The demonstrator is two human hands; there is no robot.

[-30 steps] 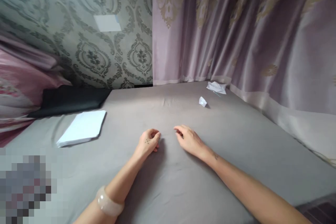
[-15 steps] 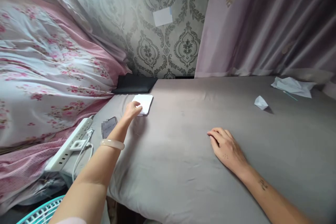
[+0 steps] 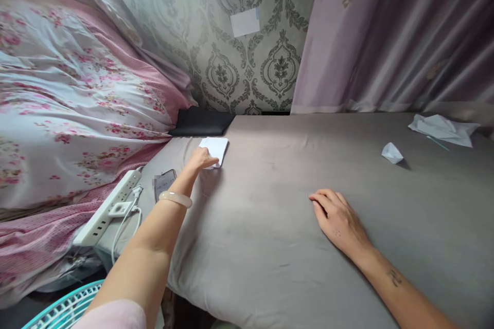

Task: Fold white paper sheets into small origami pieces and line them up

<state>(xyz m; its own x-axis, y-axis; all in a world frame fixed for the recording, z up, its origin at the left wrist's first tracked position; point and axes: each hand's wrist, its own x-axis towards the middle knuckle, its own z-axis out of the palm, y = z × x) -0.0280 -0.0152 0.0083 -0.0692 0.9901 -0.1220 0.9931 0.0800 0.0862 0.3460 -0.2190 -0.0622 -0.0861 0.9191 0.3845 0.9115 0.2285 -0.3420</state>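
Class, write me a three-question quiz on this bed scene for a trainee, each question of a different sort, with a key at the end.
1. True or false: the left hand rests on the stack of white paper.
2. Multiple choice: what does the right hand lie on? A) the floral quilt B) the grey sheet C) the power strip
3. Fill in: a phone lies between the left forearm and the white ____.

Key
1. True: its fingers touch the near edge of the stack.
2. B: it lies palm down on bare sheet, apart from the small folded paper.
3. power strip
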